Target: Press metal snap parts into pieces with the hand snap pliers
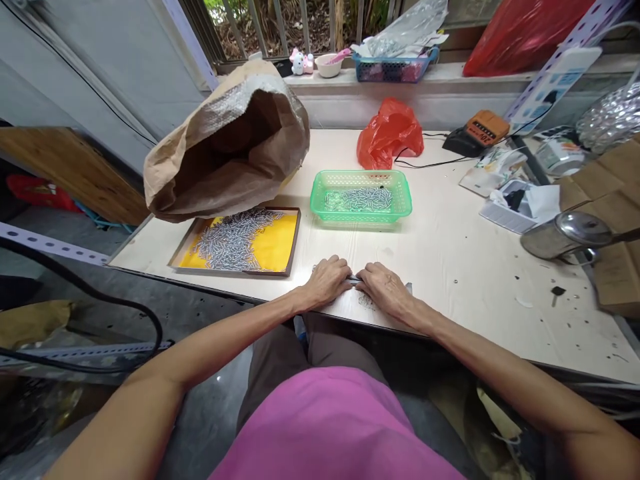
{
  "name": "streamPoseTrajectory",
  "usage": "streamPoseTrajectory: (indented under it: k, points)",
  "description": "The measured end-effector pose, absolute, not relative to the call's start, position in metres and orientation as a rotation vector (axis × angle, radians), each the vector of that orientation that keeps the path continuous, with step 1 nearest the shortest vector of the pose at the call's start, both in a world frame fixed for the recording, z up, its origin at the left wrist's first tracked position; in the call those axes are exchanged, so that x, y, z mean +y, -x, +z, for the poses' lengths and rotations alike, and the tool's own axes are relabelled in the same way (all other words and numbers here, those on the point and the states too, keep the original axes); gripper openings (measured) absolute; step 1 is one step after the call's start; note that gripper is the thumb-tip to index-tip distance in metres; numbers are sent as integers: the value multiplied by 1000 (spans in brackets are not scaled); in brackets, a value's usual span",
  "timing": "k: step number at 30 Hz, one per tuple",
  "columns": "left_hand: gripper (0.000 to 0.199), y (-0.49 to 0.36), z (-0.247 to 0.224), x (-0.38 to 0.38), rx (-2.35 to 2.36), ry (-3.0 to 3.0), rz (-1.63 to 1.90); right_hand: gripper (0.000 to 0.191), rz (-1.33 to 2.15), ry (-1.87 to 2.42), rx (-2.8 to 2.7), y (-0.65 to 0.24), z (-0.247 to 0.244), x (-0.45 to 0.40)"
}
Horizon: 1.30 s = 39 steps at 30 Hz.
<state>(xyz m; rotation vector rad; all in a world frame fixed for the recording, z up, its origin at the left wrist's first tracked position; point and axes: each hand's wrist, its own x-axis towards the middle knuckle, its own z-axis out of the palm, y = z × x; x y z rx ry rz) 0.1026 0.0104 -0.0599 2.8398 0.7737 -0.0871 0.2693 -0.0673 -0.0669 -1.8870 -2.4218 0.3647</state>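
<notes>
At the table's front edge, my left hand (327,283) and my right hand (384,287) are close together, fingers bent and closed. A thin grey metal piece (355,279) spans the gap between their fingertips; most of it is hidden, so its exact kind does not show. A grey end sticks out beyond my right hand. Several tiny rings or wire bits (367,302) lie just below the fingers. To the left, a shallow tray (295,243) with a yellow bottom holds a heap of small silvery metal parts (227,243). Behind my hands, a green plastic basket (361,217) holds more such parts.
A large brown paper sack (225,147) leans over the tray, its mouth facing me. Farther back are a red plastic bag (387,133) and an orange-black battery charger (477,132). On the right stand a white bin (507,212), a metal pot (565,237) and cardboard (617,267).
</notes>
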Motion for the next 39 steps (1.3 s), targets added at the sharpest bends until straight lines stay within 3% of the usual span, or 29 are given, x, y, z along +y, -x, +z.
streamPoseTrajectory:
  k: [4,8,19,25,29,34,39]
  points:
    - [24,-103,-60,6,827,-2837,-50,20,289,1806,-2421,-280,-69,-62]
    - [28,-100,-73,-22,965,-2818,155,34,385,1597,-2485,-302,-66,-48]
    - [35,-104,-92,-79,792,-2649,450,24,84,1894,-2420,-289,-61,-3]
    - [30,-101,-107,-79,796,-2565,373,16,189,1118,-2906,-217,-46,-12]
    - [32,-97,-119,-85,822,-2546,315,17,143,936,-2989,-186,-59,-14]
    - [33,-94,-109,-85,779,-2534,390,17,317,847,-2520,-179,-40,-5]
    - [24,-59,-66,-34,1046,-2604,569,19,20,1116,-1850,-237,21,27]
